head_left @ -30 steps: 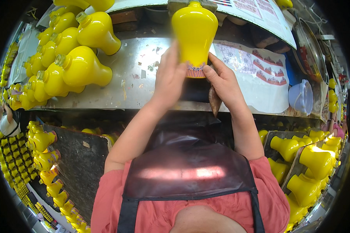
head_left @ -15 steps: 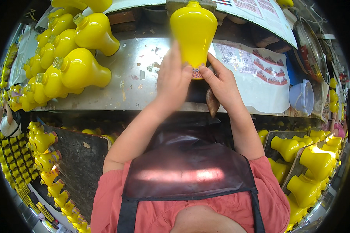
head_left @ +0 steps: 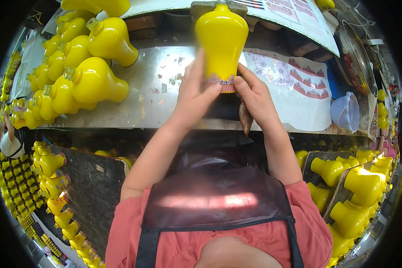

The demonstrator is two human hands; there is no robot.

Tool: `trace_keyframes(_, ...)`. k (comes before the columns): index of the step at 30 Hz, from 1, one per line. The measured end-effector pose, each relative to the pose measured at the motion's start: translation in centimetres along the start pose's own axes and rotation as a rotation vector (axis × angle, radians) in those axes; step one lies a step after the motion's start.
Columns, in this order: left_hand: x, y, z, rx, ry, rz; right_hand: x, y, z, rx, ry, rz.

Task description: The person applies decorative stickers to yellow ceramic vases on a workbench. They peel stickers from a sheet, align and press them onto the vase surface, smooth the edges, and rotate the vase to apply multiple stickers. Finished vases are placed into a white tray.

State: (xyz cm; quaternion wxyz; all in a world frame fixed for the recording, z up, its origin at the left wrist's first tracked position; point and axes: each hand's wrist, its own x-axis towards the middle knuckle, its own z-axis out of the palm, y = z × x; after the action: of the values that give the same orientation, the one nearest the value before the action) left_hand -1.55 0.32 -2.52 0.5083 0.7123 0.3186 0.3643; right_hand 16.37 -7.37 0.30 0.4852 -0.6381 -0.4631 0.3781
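Observation:
A glossy yellow bottle (head_left: pixel 221 40) lies with its neck pointing away from me, against a dark grey block (head_left: pixel 239 10). Round its near, narrow end runs a patterned decal band (head_left: pixel 228 85) in red, blue and white. My left hand (head_left: pixel 196 85) grips the bottle's left side, its thumb by the band. On the opposite side my right hand (head_left: pixel 252 87) has its thumb at the band's right edge and its fingers along the bottle. Below the right hand a brown, pointed blade-like piece (head_left: pixel 244 118) sticks out toward me; its far end is hidden.
A decal sheet (head_left: pixel 295 89) lies on the metal table (head_left: pixel 156 89) to the right, beside a small pale blue bucket (head_left: pixel 345 111). Several yellow bottles (head_left: pixel 98 80) crowd the left side. More bottles (head_left: pixel 362 185) stand on boards at lower right, and along a dark board (head_left: pixel 87 187) at lower left.
My left thumb has drawn back to the left, so more of the patterned band shows. Both hands stay on the bottle, which has barely shifted.

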Motion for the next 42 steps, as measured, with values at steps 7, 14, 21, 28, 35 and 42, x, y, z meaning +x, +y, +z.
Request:
trace_keyframes(7,0.3,0.5,0.5,-0.062,0.043,-0.033,-0.2,-0.5,0.0,-0.042,-0.012,0.079)
trace_keyframes(14,0.3,0.6,0.3,-0.124,0.013,-0.073,-0.1,-0.4,0.2,-0.106,0.022,0.002)
trace_keyframes(21,0.1,0.6,-0.5,-0.41,-0.06,-0.154,-0.2,-0.4,0.0,-0.063,0.006,0.069)
trace_keyframes(28,0.5,2.1,0.3,-0.361,0.002,-0.142,-0.2,-0.5,0.1,-0.094,0.011,0.09)
trace_keyframes(35,0.6,1.4,1.0,-0.126,0.053,-0.063,-0.2,-0.3,0.1,-0.113,0.014,0.049)
trace_keyframes(42,0.4,1.8,0.7,-0.282,0.017,-0.091,-0.3,-0.8,0.0,-0.142,0.028,0.036)
